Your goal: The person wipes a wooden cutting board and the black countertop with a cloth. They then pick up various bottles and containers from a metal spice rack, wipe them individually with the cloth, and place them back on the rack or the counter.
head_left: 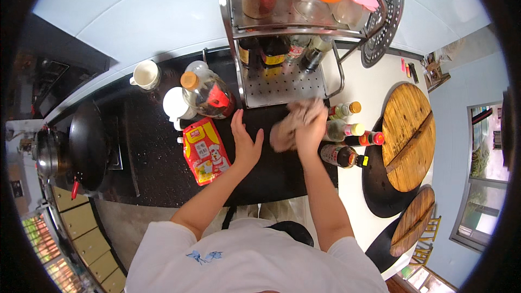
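My right hand (pixel 311 137) is closed on a crumpled, pale brownish cloth (pixel 293 125), blurred by motion. The cloth lies over the black countertop (pixel 255 176), just in front of the metal rack (pixel 282 91). My left hand (pixel 247 144) hovers over or rests on the counter, fingers and thumb apart, holding nothing; which of the two I cannot tell. Close to its left lies a red seasoning pouch (pixel 205 154). Behind the pouch stands a big clear bottle with an orange cap (pixel 209 97), dark liquid inside. Several sauce bottles (pixel 339 155) stand right of my right hand.
White mugs (pixel 145 75) sit at the back left. A black wok (pixel 88 146) is at the far left. Jars (pixel 260 0) and dark bottles (pixel 274 51) fill the rack. Round wooden lids (pixel 408 135) lie at right. A perforated metal disc (pixel 383 21) hangs beside the rack.
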`<state>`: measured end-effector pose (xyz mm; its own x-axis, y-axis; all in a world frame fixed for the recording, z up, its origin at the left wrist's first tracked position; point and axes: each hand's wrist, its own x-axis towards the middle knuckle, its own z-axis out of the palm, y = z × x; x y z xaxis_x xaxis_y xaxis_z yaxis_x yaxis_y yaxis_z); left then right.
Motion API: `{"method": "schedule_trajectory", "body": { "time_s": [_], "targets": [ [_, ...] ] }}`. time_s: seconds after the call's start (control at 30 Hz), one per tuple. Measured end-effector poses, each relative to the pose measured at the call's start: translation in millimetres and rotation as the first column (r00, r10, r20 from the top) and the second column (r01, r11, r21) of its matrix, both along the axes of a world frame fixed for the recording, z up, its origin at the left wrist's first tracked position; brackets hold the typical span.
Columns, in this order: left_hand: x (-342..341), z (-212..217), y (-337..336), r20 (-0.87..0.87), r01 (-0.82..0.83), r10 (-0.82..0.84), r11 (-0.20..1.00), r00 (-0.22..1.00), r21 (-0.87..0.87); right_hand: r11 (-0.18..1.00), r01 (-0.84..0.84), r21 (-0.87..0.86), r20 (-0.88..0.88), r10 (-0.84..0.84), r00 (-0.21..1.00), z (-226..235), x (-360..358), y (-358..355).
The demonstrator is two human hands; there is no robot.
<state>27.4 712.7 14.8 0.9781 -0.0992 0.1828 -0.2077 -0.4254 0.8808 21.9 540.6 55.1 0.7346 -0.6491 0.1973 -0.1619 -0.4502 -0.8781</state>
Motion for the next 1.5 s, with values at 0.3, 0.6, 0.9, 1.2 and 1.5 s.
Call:
{"method": "schedule_trajectory", "body": {
  "time_s": [0.3,0.6,0.9,1.2,1.5],
  "targets": [
    [22.7,8.5,-2.1,-0.069,0.132,-0.133,0.991,0.989,-0.014,0.921,-0.005,-0.39,-0.531,-0.221,0.818,-94.4,105.0,-56.1],
    [26.3,8.1,11.3,-0.117,0.201,-0.19,0.975,0.975,0.091,0.563,-0.661,-0.497,-0.377,0.546,0.748,-108.1,103.4,41.9],
    [25.5,13.8,7.1,-0.065,0.169,-0.161,0.975,0.985,0.144,0.784,0.026,-0.62,-0.202,-0.191,0.96,-114.4,97.5,-50.6],
    [15.6,-11.6,-35.0,0.087,0.207,-0.268,0.879,0.959,0.429,0.956,-0.223,-0.19,-0.014,0.224,0.974,-82.5,83.0,-13.5],
    [98.0,-65.0,-110.6,0.069,0.353,-0.523,0.662,0.85,0.661,0.864,0.246,-0.438,-0.269,-0.388,0.882,-15.0,103.1,-72.4]
  ]
}}
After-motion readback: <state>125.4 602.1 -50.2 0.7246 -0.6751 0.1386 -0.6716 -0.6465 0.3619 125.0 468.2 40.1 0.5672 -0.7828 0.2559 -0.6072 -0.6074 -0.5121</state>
